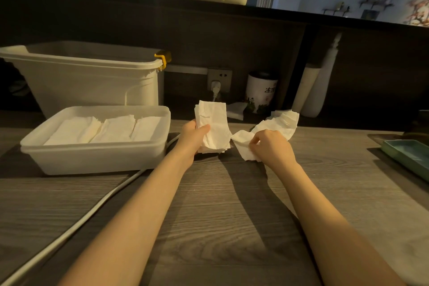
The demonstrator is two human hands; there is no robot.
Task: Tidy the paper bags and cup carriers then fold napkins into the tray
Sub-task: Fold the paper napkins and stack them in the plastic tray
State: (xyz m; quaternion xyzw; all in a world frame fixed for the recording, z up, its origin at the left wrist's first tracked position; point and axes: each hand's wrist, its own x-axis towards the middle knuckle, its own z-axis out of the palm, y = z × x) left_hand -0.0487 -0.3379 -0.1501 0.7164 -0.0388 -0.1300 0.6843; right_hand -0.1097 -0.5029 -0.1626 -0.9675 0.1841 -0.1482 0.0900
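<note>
A grey wood-grain worktop (pixel 209 216) fills the near view, with a white power cable (pixel 76 223) running across it from the lower left. Both bare forearms reach forward over it. The left hand (pixel 193 138) grips a folded stack of napkins (pixel 212 123) held upright, thumb across the front. The right hand (pixel 271 146) pinches a loose napkin (pixel 243 144), which joins a crumpled pile of napkins (pixel 283 121) just behind it. To the left stands a shallow translucent tray (pixel 92 158) holding three rows of folded napkins (pixel 104 129). At the right edge lies a green dish (pixel 408 158). Behind the tray is a tall translucent bin (pixel 88 81) with a yellow clip (pixel 163 58). Farther back, against the dark wall, are a wall socket (pixel 219 80) with a plug in it and a white canister (pixel 261 93) with black Chinese characters, only partly readable.
</note>
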